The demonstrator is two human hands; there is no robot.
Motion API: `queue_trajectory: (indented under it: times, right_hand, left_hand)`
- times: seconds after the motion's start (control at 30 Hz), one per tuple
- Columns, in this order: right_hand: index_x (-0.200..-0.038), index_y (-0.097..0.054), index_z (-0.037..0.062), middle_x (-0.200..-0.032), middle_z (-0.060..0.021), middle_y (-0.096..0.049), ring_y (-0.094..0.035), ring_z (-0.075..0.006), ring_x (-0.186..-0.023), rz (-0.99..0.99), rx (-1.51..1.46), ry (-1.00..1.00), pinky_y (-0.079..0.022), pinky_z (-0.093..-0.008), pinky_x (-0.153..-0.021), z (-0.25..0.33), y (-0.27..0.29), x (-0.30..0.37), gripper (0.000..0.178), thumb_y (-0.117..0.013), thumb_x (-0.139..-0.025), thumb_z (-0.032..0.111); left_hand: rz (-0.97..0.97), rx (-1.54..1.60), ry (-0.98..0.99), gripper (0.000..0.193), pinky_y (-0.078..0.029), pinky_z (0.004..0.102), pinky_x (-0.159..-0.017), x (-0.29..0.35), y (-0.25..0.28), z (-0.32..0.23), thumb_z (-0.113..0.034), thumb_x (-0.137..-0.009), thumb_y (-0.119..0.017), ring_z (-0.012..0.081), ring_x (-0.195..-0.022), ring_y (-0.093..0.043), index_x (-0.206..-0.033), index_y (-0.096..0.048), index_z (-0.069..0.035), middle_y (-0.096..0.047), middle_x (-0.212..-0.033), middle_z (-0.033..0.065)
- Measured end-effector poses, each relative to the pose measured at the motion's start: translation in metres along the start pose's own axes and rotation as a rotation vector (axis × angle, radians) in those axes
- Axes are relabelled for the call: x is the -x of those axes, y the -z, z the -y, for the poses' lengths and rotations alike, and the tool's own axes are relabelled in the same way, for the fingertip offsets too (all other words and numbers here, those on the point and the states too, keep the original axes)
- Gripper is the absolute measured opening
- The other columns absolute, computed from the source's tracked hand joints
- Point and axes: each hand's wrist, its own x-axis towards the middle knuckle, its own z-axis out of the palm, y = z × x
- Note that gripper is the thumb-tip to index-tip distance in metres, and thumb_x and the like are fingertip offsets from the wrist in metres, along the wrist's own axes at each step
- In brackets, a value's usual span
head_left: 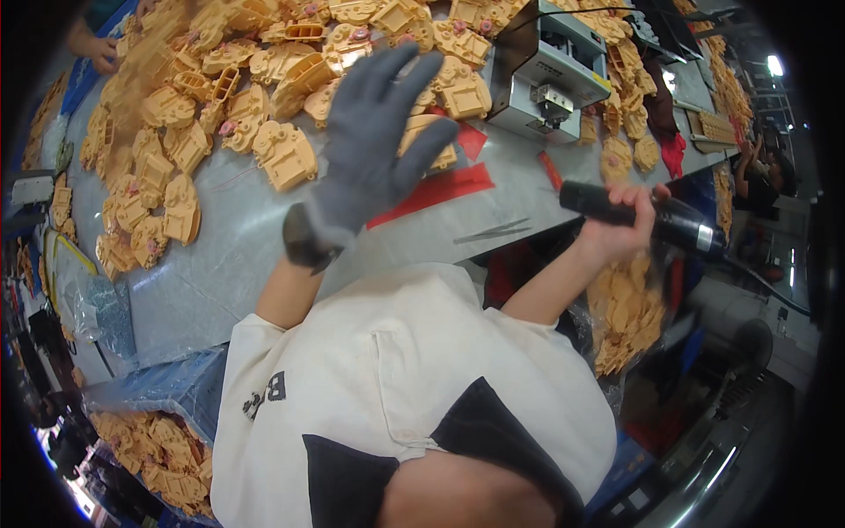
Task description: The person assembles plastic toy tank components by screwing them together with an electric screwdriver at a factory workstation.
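Note:
My left hand (374,132) wears a grey glove and has a dark band at the wrist. Its fingers are spread over the pile of orange-yellow plastic housings (286,157), and nothing shows in its grip. One housing (422,141) lies partly hidden behind the thumb. At the table's right front edge, my bare right hand (620,216) is wrapped round a thick black cylindrical corded tool (691,227) with a silver band. A small red piece (549,169) lies near the tool's left end. Tweezers-like metal strips (497,231) rest between my hands.
A grey machine with a metal block (553,101) stands at the back right. Red tape (436,194) marks the metal table (211,282). A lined blue crate (167,387) of housings sits lower left, and a bag of housings (625,312) lower right. Another person's hand (104,55) shows upper left.

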Motion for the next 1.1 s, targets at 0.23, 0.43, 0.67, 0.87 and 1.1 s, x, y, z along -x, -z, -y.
queue_trajectory:
  times: [0.23, 0.43, 0.67, 0.87, 1.1]
  right_hand:
    - [-0.105, -0.045, -0.0042, -0.058, -0.0083, -0.054, -0.05, -0.015, -0.046, 0.143, 0.138, 0.253, -0.046, -0.0294, -0.053, -0.024, -0.052, -0.06, 0.039, -0.057, -0.069, -0.009]
    - [-0.098, -0.047, -0.0053, -0.058, -0.0089, -0.052, -0.05, -0.0159, -0.045, 0.262, 0.308, 0.23, -0.046, -0.0289, -0.049, -0.07, -0.061, -0.079, 0.033, -0.056, -0.067, -0.012]
    - [-0.093, -0.048, -0.0032, -0.056, -0.0058, -0.05, -0.05, -0.0149, -0.045, 0.277, 0.365, 0.117, -0.044, -0.027, -0.049, -0.065, -0.055, -0.066, 0.03, -0.058, -0.066, -0.01]
    - [-0.118, -0.037, 0.0006, -0.057, -0.0057, -0.043, -0.046, -0.0175, -0.046, 0.543, 0.179, -0.051, -0.044, -0.0356, -0.056, -0.028, -0.081, 0.02, 0.048, -0.052, -0.072, -0.001]
    - [-0.115, -0.035, -0.0029, -0.059, -0.0062, -0.047, -0.047, -0.0169, -0.048, 0.6, 0.249, -0.13, -0.044, -0.033, -0.054, -0.048, -0.096, 0.048, 0.047, -0.053, -0.071, -0.005]
  left_hand:
    - [0.229, -0.132, 0.126, 0.072, -0.028, 0.0472, -0.102, 0.04, -0.048, 0.004, -0.043, -0.079, -0.063, 0.04, -0.12, -0.038, -0.131, -0.037, -0.001, -0.038, -0.129, 0.027]
    - [0.176, 0.026, 0.219, 0.067, -0.033, 0.0467, -0.1, 0.075, -0.054, 0.011, -0.032, -0.071, -0.07, 0.0398, -0.12, -0.039, -0.125, -0.044, -0.001, -0.041, -0.129, 0.0239]
    - [0.125, 0.123, 0.277, 0.07, -0.04, 0.0419, -0.096, 0.081, -0.057, 0.016, -0.025, -0.066, -0.076, 0.0364, -0.117, -0.045, -0.124, -0.044, -0.004, -0.043, -0.129, 0.0213]
    - [0.066, 0.249, 0.356, 0.076, -0.039, 0.0406, -0.097, 0.097, -0.063, 0.024, -0.021, -0.063, -0.078, 0.0354, -0.118, -0.044, -0.128, -0.041, -0.005, -0.043, -0.129, 0.0206]
    - [0.035, 0.163, 0.271, 0.079, -0.04, 0.0405, -0.095, 0.101, -0.068, 0.027, -0.018, -0.058, -0.079, 0.0342, -0.111, -0.046, -0.127, -0.042, -0.005, -0.048, -0.121, 0.0182]
